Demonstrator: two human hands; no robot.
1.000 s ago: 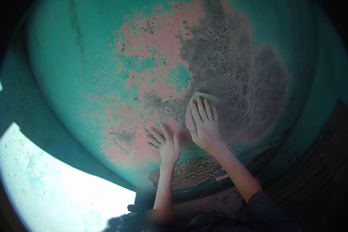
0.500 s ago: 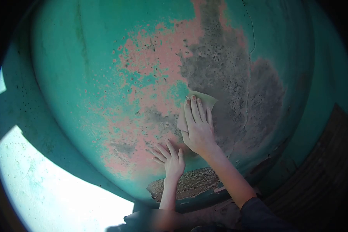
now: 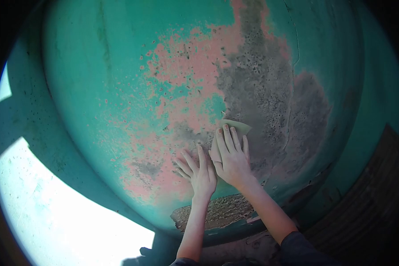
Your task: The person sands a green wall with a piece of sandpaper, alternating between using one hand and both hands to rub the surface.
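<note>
A curved green-painted metal surface (image 3: 80, 102) fills most of the view, with pink and grey worn patches across its middle. My right hand (image 3: 234, 164) lies against it with fingers outstretched, pressing a sheet of sandpaper (image 3: 239, 126) onto the grey area. The sheet's upper edge shows past the fingertips and another bit beside the thumb; the rest is under the palm. Close by on the left, my left hand (image 3: 201, 178) rests open on the pink and grey area, fingers spread and nothing in it.
Below my hands, a rough brown broken patch (image 3: 215, 212) breaks the paint near the lower edge. A thin crack (image 3: 295, 40) runs down the right part of the surface. Bright light (image 3: 62, 208) comes from the lower left, and dark ribbed material (image 3: 363, 199) is at the right.
My right hand has slid down with the sandpaper. My left hand has moved up and right, closer to it. The view has shifted slightly.
</note>
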